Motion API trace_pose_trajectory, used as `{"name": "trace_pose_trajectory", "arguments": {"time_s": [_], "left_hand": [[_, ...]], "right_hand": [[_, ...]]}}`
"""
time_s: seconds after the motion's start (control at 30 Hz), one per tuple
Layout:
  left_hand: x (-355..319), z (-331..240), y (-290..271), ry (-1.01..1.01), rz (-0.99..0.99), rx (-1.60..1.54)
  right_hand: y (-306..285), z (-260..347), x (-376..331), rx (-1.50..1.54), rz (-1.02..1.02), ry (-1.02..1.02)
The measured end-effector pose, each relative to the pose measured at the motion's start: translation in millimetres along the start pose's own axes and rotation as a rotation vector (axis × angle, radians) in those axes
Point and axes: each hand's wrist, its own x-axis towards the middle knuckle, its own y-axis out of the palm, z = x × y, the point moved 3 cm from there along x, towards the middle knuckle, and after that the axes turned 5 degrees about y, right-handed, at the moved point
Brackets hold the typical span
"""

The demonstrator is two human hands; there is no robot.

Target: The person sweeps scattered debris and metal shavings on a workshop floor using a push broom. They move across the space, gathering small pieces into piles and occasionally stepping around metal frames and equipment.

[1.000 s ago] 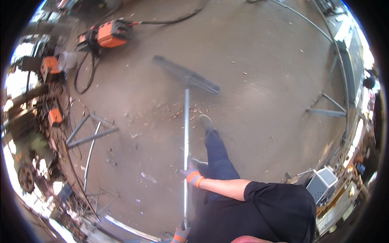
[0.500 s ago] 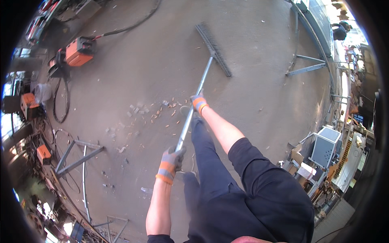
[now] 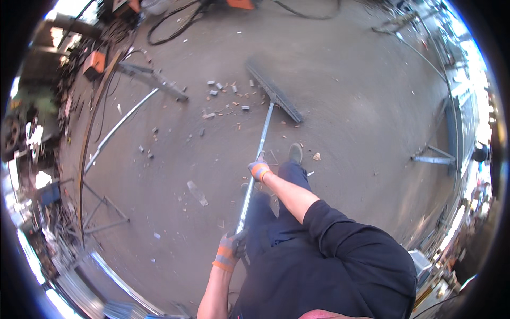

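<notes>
The gloved left hand and gloved right hand grip a long silver-poled broom, pointing forward, slightly right. Small grey blocks lie left of its dark brush.

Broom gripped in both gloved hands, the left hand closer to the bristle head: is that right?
Not quite: the head view shows the right hand closer to the bristle head; the left hand grips the handle farther back. Both are gloved and grip the broom, as you say.
</notes>
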Motion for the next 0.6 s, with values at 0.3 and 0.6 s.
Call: {"name": "trace_pose_trajectory", "arguments": {"time_s": [0.3,0.6], "left_hand": [[-127,70,-111,0.132,-0.109,0.079],[49,-72,-9,0.277,0.410,-0.105]], "right_hand": [[-15,177,-142,1.040,0.001,0.332],[-179,25,57,0.774,-0.383,0.167]]}}
